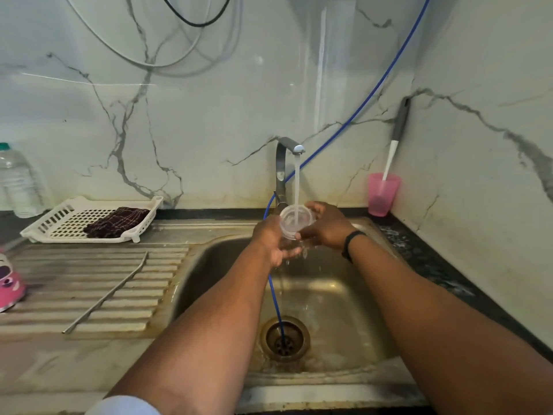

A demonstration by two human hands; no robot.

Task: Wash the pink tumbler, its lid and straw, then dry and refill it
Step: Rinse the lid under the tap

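Both hands hold a clear round lid (291,223) under the running tap (291,146), above the steel sink (335,295). My right hand (327,224) grips its right rim, fingers curled round the edge. My left hand (273,241) cups it from below and the left. Water streams onto the lid and drips off my fingers. The pink tumbler (9,284) stands at the far left edge of the drainboard, partly cut off. A metal straw (104,295) lies diagonally across the drainboard ridges.
A white slotted tray (59,223) with a dark cloth (115,221) sits at the back left, a clear bottle (18,182) beside it. A pink cup (383,194) with a brush stands in the right corner. A blue hose (275,301) runs into the drain.
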